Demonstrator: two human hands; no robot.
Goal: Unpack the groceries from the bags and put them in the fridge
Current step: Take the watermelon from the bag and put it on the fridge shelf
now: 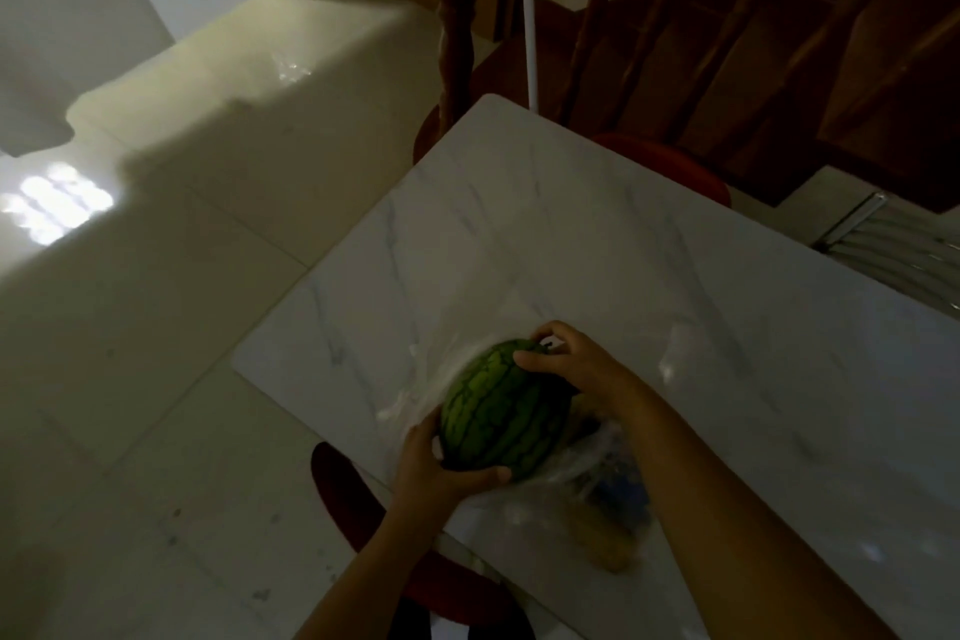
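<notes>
Near edge: red chair seat [358, 509] just left of the table's near corner. Left hand [441, 463] cups the near-left end of the watermelon [501, 405], thumb wrapped across its underside. Right hand [566, 359] grips the far end, fingers curled over the top by the stem. Melon is small, striped green, over the near-left part of the marble table [571, 234]; can't tell if it's resting or lifted clear. Under and right of it: clear plastic bag [592, 478], blurred, probably holding something blue and something yellowish. Left: pale tiled floor [182, 276] with a glare patch. Far: wooden chair [660, 42] at the table's far edge.
</notes>
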